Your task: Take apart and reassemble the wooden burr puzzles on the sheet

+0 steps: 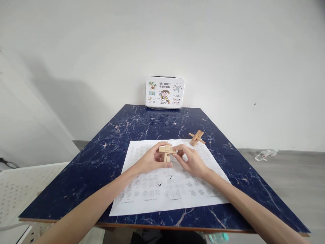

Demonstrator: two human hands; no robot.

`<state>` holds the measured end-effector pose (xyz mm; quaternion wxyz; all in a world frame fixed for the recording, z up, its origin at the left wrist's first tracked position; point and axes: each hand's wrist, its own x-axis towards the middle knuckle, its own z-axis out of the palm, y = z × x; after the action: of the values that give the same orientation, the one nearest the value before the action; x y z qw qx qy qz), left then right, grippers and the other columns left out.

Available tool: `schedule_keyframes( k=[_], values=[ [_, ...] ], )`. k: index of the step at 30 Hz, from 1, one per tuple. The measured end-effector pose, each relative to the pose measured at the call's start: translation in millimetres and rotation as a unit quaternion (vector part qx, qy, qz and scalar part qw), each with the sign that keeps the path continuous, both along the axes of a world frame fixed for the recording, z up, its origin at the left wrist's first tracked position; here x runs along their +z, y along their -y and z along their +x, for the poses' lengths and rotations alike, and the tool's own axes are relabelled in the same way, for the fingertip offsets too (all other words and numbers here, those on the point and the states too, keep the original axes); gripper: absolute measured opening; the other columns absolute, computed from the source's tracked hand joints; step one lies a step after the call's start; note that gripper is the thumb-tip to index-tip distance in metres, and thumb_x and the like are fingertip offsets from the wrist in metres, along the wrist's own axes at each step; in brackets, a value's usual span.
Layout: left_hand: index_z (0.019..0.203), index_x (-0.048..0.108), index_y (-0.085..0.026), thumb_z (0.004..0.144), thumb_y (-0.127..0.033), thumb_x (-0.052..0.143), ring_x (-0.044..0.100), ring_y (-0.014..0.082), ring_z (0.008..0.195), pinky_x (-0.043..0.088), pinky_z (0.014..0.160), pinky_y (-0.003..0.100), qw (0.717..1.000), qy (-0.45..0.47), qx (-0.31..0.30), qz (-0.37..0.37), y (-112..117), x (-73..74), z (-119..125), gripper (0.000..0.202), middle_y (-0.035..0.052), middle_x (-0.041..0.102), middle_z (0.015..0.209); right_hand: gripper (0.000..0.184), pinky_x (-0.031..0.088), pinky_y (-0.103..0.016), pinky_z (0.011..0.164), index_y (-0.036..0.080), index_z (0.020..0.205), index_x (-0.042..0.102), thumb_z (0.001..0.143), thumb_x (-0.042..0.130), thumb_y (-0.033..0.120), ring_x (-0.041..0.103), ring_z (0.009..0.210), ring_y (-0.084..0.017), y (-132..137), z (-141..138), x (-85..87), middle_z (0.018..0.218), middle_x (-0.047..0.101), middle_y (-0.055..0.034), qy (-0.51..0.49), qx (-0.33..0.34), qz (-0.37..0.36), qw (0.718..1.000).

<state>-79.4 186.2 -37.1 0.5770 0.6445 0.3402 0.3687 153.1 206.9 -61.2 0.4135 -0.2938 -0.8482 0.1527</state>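
Note:
Both hands meet over a white printed sheet (167,189) on the dark blue marbled table (101,159). My left hand (151,159) and my right hand (191,160) each pinch a small wooden interlocking puzzle (167,152), made of pale wooden bars crossed together, held just above the sheet. The fingers of both hands are curled around its ends. A second assembled wooden cross puzzle (196,137) lies on the table beyond the sheet's far right corner, apart from both hands.
A white box with cartoon travel pictures (165,92) stands against the wall at the table's far edge. A white perforated surface (22,189) sits at the left. A plastic bottle (265,155) lies on the floor at the right.

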Motion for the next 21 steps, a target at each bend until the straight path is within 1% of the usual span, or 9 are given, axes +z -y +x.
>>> schedule_keyframes(
  k=[4, 7, 9, 11, 14, 16, 17, 19, 21],
  values=[
    [0.131, 0.052, -0.029, 0.072, -0.031, 0.093, 0.061, 0.0132, 0.079, 0.052, 0.077, 0.03, 1.0, 0.003, -0.004, -0.013, 0, -0.1, -1, 0.072, -0.0014, 0.063, 0.096, 0.016, 0.049, -0.032, 0.065, 0.024, 0.119, 0.056, 0.104, 0.056, 0.028, 0.063, 0.066, -0.018, 1, 0, 1.6, 0.082, 0.066, -0.0018, -0.003, 0.006, -0.01, 1.0],
    [0.131, 0.051, -0.029, 0.072, -0.03, 0.093, 0.061, 0.0132, 0.082, 0.053, 0.076, 0.029, 1.0, 0.001, -0.004, -0.012, 0, 0.4, -1, 0.072, -0.0005, 0.064, 0.1, 0.016, 0.05, -0.032, 0.066, 0.024, 0.119, 0.057, 0.103, 0.058, 0.029, 0.063, 0.067, -0.018, 2, 0, 4.3, 0.081, 0.067, -0.0012, -0.009, 0.012, -0.03, 0.999],
    [0.129, 0.052, -0.027, 0.074, -0.031, 0.092, 0.06, 0.0124, 0.082, 0.052, 0.074, 0.027, 1.0, 0.001, -0.003, -0.011, 0, 2.0, -1, 0.068, 0.0004, 0.064, 0.102, 0.016, 0.051, -0.032, 0.067, 0.024, 0.118, 0.058, 0.103, 0.058, 0.03, 0.064, 0.069, -0.018, 2, -1, 6.3, 0.084, 0.068, -0.0017, -0.018, 0.022, -0.057, 0.998],
    [0.127, 0.053, -0.025, 0.076, -0.035, 0.09, 0.057, 0.01, 0.074, 0.047, 0.064, 0.023, 1.0, -0.008, 0.009, -0.019, 0, 4.6, -1, 0.064, -0.0001, 0.064, 0.098, 0.017, 0.053, -0.032, 0.067, 0.025, 0.118, 0.056, 0.103, 0.059, 0.033, 0.067, 0.073, -0.018, 1, -1, 7.3, 0.093, 0.07, -0.0036, -0.033, 0.033, -0.096, 0.994],
    [0.128, 0.053, -0.024, 0.08, -0.043, 0.085, 0.048, 0.0063, 0.059, 0.036, 0.048, 0.019, 0.997, -0.027, 0.065, -0.03, -1, 8.3, -1, 0.061, -0.0011, 0.063, 0.094, 0.026, 0.057, -0.035, 0.07, 0.025, 0.123, 0.053, 0.101, 0.061, 0.036, 0.069, 0.083, -0.02, -5, 1, 4.7, 0.11, 0.07, -0.0082, -0.045, 0.03, -0.128, 0.99],
    [0.128, 0.053, -0.024, 0.081, -0.046, 0.084, 0.045, 0.0047, 0.055, 0.033, 0.045, 0.019, 0.993, -0.026, 0.109, -0.029, -3, 8.9, -1, 0.06, 0.0011, 0.066, 0.1, 0.031, 0.059, -0.041, 0.081, 0.024, 0.128, 0.053, 0.1, 0.063, 0.035, 0.069, 0.093, -0.023, -10, 2, 0.4, 0.118, 0.068, -0.0108, -0.022, 0.007, -0.105, 0.994],
    [0.127, 0.053, -0.024, 0.082, -0.046, 0.083, 0.045, 0.0041, 0.054, 0.034, 0.044, 0.02, 0.991, -0.02, 0.127, -0.027, -3, 8.5, -1, 0.059, 0.0028, 0.067, 0.105, 0.035, 0.058, -0.045, 0.089, 0.025, 0.132, 0.053, 0.1, 0.063, 0.035, 0.068, 0.103, -0.026, -12, 3, -2.2, 0.124, 0.066, -0.0125, -0.004, -0.003, -0.082, 0.997],
    [0.127, 0.052, -0.023, 0.082, -0.046, 0.083, 0.044, 0.0028, 0.053, 0.034, 0.044, 0.02, 0.988, -0.002, 0.155, -0.022, -5, 6.2, -1, 0.059, 0.0058, 0.067, 0.114, 0.043, 0.052, -0.054, 0.105, 0.025, 0.141, 0.051, 0.1, 0.062, 0.033, 0.06, 0.125, -0.031, -15, 2, -7.5, 0.139, 0.06, -0.015, 0.033, -0.008, -0.038, 0.999],
    [0.127, 0.052, -0.023, 0.082, -0.045, 0.084, 0.043, 0.0022, 0.051, 0.035, 0.044, 0.02, 0.985, 0.01, 0.173, -0.018, -7, 3.1, -1, 0.06, 0.0074, 0.068, 0.117, 0.048, 0.046, -0.058, 0.112, 0.027, 0.147, 0.048, 0.1, 0.061, 0.033, 0.052, 0.137, -0.033, -16, 0, -12.0, 0.148, 0.054, -0.0154, 0.06, 0.003, -0.011, 0.998]
  ],
)
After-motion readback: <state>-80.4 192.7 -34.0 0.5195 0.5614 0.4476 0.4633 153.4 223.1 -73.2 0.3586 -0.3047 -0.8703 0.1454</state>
